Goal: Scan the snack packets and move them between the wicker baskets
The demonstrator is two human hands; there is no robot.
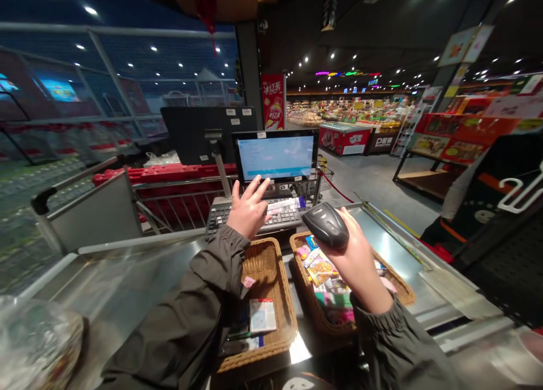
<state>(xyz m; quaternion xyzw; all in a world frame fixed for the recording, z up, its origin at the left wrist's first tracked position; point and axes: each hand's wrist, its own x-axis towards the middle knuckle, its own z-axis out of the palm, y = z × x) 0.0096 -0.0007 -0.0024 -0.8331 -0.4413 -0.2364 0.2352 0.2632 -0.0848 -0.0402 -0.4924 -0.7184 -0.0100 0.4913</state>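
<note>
My left hand point(249, 208) is open, its fingers spread over the keyboard point(275, 223) and just below the lit monitor screen point(275, 157). Whether a fingertip touches the keyboard or the screen, I cannot tell. In my right hand point(350, 254) is a black barcode scanner point(326, 225), held above the right wicker basket point(322, 322), which contains several colourful packets point(320, 271). Under my left forearm stands the left wicker basket point(291, 316), with a white and red packet point(263, 315) and a small pink slip point(249, 282) inside. A white strip point(284, 206) lies along the keyboard's back edge.
A second monitor point(190, 135) faces away behind the counter point(148, 265). Plastic bags point(34, 333) sit at the near left. A white hanger point(520, 192) hangs at the right, near a person in dark clothing point(479, 192). A shopping cart point(178, 200) stands beyond.
</note>
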